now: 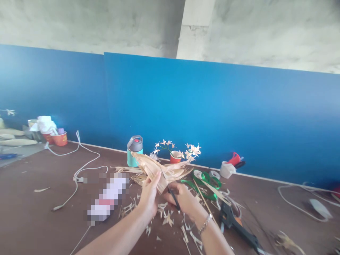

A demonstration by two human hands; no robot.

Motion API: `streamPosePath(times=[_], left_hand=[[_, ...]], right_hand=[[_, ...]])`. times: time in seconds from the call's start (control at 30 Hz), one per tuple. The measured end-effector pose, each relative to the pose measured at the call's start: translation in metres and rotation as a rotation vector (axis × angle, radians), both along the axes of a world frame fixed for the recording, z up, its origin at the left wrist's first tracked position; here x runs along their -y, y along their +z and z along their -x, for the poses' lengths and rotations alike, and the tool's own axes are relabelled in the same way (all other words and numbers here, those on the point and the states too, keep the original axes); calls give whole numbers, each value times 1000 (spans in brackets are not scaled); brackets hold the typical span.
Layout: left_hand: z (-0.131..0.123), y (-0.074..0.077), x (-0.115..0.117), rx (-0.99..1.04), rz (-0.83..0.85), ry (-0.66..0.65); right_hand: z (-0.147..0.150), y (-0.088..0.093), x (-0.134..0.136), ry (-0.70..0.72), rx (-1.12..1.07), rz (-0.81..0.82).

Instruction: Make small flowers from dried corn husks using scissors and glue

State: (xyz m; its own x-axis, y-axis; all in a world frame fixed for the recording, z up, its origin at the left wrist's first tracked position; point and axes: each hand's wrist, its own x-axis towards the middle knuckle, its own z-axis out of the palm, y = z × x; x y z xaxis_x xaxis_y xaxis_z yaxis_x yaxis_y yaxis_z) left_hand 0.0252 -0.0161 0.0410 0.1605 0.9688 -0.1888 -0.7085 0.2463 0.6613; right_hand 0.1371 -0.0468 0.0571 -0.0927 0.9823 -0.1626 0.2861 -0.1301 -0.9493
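My left hand grips a pale dried corn husk, thumb on top, held up above the table. From the right, my right hand is closed on a pair of scissors with dark handles, their blades against the husk's right side. How far the blades are apart is hard to see. Behind the hands lies a pile of more husks. Below them, cut husk scraps and a small star-shaped husk flower are scattered on the brown table.
A teal flask and a red cup near flower sprays stand behind. To the right are green ribbon, a white cup and a black glue gun. A blurred-out object and white cable lie left.
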Motion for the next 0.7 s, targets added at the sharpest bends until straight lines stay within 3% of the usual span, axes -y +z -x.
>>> streamPosePath(times=[0.5, 0.7], left_hand=[[-3, -9, 0, -6, 0, 34], [-3, -10, -1, -1, -6, 37]], right_hand=[[2, -12, -3, -11, -31, -122], [5, -7, -3, -32, -28, -153]])
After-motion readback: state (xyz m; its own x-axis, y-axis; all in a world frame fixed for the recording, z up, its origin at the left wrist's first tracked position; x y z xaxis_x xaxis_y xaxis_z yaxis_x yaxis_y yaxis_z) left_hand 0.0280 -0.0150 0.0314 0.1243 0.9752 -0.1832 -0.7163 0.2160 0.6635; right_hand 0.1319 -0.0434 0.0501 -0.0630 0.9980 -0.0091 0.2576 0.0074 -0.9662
